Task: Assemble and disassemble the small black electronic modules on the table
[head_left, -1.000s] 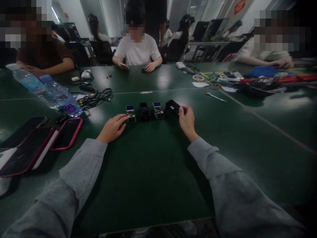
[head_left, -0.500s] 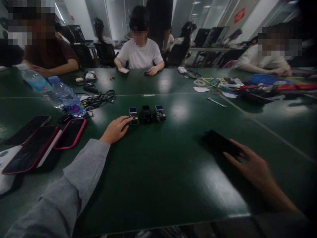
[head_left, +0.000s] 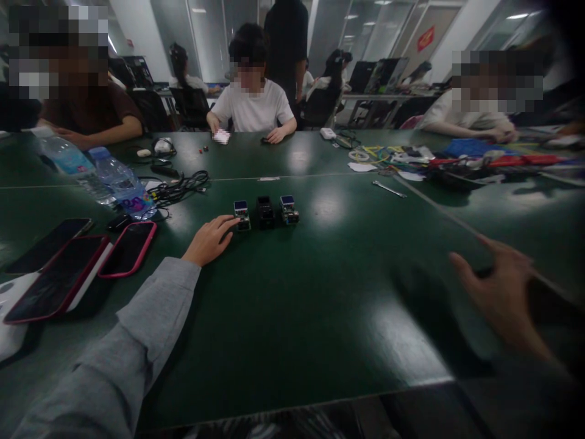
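Three small electronic modules stand in a row mid-table: a blue-topped one (head_left: 242, 214), a black one (head_left: 264, 211) and another blue-topped one (head_left: 288, 209). My left hand (head_left: 210, 239) lies flat on the green table (head_left: 292, 305), fingers stretched out, fingertips at the leftmost module. My right hand (head_left: 503, 289) is low at the right, blurred by motion, thumb and fingers curled round a dark black box (head_left: 543, 299) that barely shows against the table.
Several phones, one in a pink case (head_left: 128, 249), lie at the left. Two water bottles (head_left: 121, 183) and black cables (head_left: 180, 186) sit behind them. A wrench (head_left: 388, 189) and a clutter of wires (head_left: 434, 158) lie at the right. Other people sit across the table.
My right hand took the black box from the right end of the row and swept it right and toward me. My left hand stayed by the leftmost module.
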A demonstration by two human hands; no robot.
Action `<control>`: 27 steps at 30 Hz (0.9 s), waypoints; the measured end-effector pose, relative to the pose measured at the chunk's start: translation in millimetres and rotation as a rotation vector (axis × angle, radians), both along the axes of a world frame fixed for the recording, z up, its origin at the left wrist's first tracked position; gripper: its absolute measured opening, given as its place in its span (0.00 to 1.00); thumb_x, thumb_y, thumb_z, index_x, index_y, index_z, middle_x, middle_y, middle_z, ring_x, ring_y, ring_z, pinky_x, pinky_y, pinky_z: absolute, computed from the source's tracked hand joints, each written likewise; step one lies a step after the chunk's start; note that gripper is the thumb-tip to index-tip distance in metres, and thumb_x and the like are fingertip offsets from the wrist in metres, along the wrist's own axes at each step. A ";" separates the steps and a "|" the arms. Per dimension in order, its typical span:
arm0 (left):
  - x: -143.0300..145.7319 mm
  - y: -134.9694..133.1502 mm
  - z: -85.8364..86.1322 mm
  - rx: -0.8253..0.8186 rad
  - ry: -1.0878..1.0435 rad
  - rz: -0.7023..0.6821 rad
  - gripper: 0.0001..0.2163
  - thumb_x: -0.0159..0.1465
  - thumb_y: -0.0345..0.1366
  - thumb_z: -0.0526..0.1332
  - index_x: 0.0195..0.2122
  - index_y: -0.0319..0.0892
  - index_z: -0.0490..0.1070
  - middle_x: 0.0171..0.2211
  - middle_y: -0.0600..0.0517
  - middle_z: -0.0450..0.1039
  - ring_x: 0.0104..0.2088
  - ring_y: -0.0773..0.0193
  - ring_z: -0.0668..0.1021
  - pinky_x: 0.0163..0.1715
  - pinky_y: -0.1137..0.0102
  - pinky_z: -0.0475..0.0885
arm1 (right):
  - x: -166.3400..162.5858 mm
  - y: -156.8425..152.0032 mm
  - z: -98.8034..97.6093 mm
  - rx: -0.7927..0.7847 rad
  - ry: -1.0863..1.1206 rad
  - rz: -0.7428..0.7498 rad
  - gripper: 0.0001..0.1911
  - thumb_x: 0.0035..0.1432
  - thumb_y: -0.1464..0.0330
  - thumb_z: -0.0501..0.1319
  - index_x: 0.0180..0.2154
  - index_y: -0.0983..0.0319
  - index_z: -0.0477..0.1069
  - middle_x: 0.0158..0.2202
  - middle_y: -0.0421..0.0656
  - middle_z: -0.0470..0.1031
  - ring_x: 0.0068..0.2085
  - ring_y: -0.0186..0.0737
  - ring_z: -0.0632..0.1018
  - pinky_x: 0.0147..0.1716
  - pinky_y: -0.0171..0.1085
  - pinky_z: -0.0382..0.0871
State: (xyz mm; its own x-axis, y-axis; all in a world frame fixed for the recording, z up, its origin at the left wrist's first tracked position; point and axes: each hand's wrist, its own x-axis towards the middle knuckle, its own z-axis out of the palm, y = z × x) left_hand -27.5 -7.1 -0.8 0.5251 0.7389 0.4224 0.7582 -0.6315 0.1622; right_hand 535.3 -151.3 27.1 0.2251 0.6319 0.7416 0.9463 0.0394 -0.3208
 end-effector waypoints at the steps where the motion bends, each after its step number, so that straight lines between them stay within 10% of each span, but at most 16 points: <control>1: -0.2 0.0 -0.2 0.001 -0.001 -0.001 0.22 0.70 0.34 0.54 0.64 0.48 0.58 0.61 0.44 0.64 0.58 0.52 0.72 0.53 0.53 0.72 | -20.4 19.2 -4.7 -0.051 -0.030 0.098 0.33 0.62 0.42 0.52 0.63 0.48 0.64 0.58 0.55 0.68 0.62 0.62 0.66 0.57 0.67 0.57; 10: 1.4 -1.3 0.6 0.017 0.028 0.011 0.22 0.69 0.34 0.54 0.64 0.47 0.59 0.61 0.43 0.64 0.57 0.51 0.73 0.52 0.53 0.73 | -241.0 147.1 -41.1 -0.304 -0.101 0.505 0.26 0.64 0.61 0.57 0.62 0.57 0.62 0.62 0.56 0.58 0.62 0.64 0.62 0.55 0.62 0.66; 27: 1.8 -0.8 0.4 -0.009 0.012 0.002 0.22 0.69 0.34 0.54 0.65 0.48 0.58 0.61 0.44 0.64 0.56 0.51 0.73 0.52 0.53 0.73 | -233.8 174.8 -53.5 -0.319 0.305 0.535 0.19 0.66 0.58 0.53 0.51 0.62 0.69 0.46 0.53 0.75 0.47 0.53 0.75 0.49 0.54 0.70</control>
